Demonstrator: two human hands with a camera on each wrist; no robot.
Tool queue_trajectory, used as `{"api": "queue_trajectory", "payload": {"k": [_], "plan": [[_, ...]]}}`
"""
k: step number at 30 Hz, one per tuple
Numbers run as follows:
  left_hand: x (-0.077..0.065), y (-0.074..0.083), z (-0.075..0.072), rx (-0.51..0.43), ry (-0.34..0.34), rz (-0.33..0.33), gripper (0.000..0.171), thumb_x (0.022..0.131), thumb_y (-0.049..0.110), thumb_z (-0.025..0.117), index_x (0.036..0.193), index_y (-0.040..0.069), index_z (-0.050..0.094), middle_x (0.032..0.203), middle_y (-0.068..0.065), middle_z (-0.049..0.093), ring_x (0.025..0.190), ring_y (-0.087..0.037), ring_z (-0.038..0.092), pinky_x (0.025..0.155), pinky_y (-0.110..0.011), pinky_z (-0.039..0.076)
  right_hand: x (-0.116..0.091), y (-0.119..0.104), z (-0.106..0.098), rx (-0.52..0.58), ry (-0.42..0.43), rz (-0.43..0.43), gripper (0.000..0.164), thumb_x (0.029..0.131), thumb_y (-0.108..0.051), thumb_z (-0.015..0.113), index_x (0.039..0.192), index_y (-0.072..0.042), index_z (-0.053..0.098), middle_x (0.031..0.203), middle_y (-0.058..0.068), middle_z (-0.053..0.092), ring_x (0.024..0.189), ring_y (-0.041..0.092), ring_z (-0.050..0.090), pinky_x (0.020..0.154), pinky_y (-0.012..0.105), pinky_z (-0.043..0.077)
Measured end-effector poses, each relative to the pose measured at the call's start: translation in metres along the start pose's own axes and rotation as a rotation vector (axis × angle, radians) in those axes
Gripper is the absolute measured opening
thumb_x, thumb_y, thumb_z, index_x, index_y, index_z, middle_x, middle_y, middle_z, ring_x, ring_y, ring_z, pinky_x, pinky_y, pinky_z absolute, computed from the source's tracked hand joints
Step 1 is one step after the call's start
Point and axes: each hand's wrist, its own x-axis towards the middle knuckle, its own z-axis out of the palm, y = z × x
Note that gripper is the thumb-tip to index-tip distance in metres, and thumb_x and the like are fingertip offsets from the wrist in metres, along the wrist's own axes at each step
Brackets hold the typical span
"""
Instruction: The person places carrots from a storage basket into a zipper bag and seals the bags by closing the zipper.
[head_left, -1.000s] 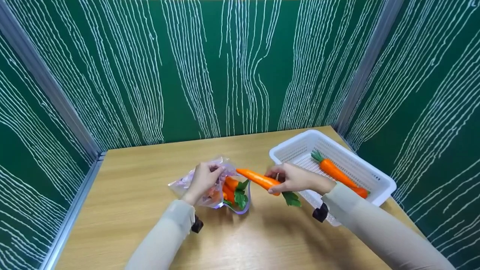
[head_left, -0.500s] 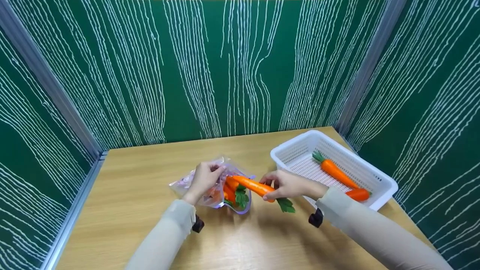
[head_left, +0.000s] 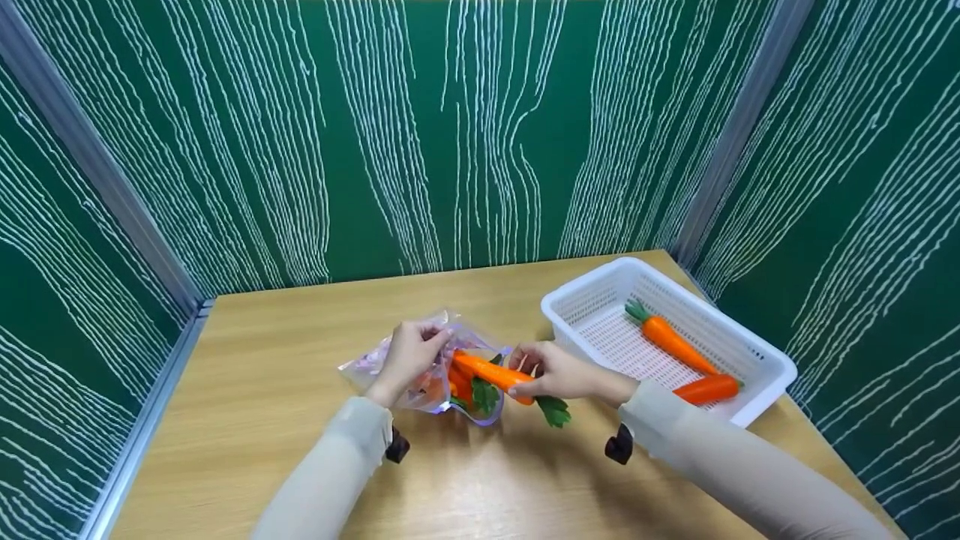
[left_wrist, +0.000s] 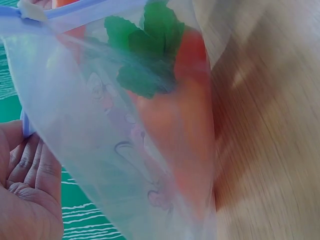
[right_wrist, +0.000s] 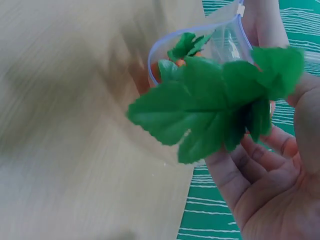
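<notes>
Left hand pinching plastic bag near its mouth, which gapes. Right hand gripping carrot close to leaves; carrot tip is at bag mouth. Better lift upper edge, slide carrot slowly, straight, without scraping plastic.

The bag lies at my left hand; one carrot reaches in from my right hand, right of which the basket holds two more carrots.

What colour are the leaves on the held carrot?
The leaves are green, showing best in the right wrist view.
</notes>
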Motion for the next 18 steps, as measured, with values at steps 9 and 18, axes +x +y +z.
{"api": "queue_trajectory", "payload": {"k": [9, 18], "plan": [[0.002, 0.002, 0.002, 0.032, 0.015, 0.019, 0.024, 0.108, 0.018, 0.069, 0.104, -0.003, 0.080, 0.082, -0.006, 0.073, 0.071, -0.015, 0.066, 0.069, -0.023, 0.061, 0.005, -0.005, 0.015, 0.045, 0.102, 0.094, 0.030, 0.098, -0.028, 0.083, 0.112, -0.004, 0.075, 0.093, 0.008, 0.076, 0.073, 0.012, 0.067, 0.063, 0.023, 0.057], [0.001, 0.002, 0.003, 0.007, -0.002, 0.013, 0.022, 0.109, 0.017, 0.068, 0.100, 0.000, 0.079, 0.084, -0.007, 0.073, 0.073, -0.016, 0.065, 0.069, -0.022, 0.061, 0.011, -0.011, 0.031, 0.072, 0.165, 0.152, 0.029, 0.096, -0.031, 0.086, 0.104, -0.006, 0.073, 0.088, 0.006, 0.076, 0.067, 0.013, 0.067, 0.063, 0.025, 0.059]]}}
